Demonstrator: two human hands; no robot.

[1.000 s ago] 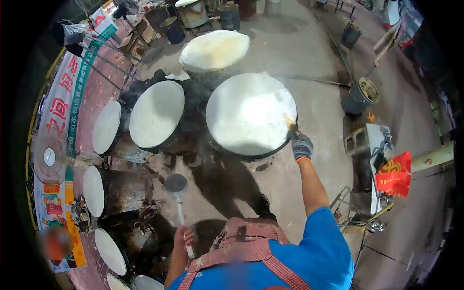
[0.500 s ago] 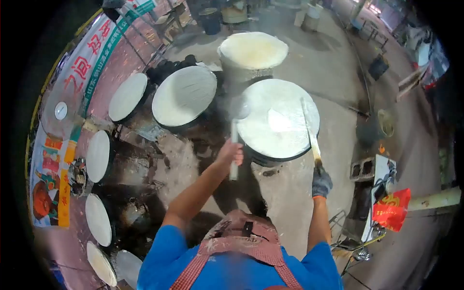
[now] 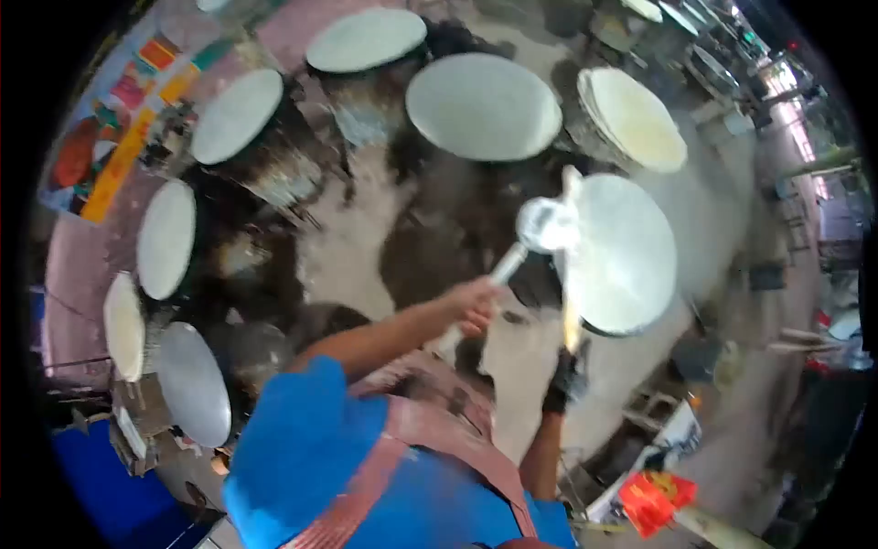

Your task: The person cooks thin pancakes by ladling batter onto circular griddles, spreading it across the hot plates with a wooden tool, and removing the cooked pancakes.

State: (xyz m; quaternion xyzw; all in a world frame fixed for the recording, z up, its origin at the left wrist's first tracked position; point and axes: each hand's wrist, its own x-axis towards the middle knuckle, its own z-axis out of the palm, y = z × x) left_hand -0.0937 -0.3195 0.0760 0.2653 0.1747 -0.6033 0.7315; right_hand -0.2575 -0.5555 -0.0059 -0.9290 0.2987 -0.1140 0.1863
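Observation:
My left hand (image 3: 474, 306) is bare and closed around the pale handle of a ladle (image 3: 547, 225). The ladle's round bowl is held out in front, blurred by motion. My right hand (image 3: 567, 377), in a dark glove, grips the wooden handle of a long, flat spatula (image 3: 572, 265), whose whitish blade points away from me. Ladle bowl and spatula overlap in view; whether they touch I cannot tell. Just right of the spatula is a round griddle (image 3: 631, 256) with a pale, whitish surface. Another round griddle (image 3: 483, 106) stands farther ahead, greyish white on top.
A stack of thin, pale flatbreads (image 3: 640, 123) lies beyond the near griddle. More round griddles curve round to the left, among them a pale one (image 3: 238, 116) and a bare grey one (image 3: 194, 384). A red bag (image 3: 655, 501) is at lower right.
My view has turned left, so the griddles have shifted rightward. The spatula has come off the near griddle's middle to its left edge. The ladle has swung toward the spatula.

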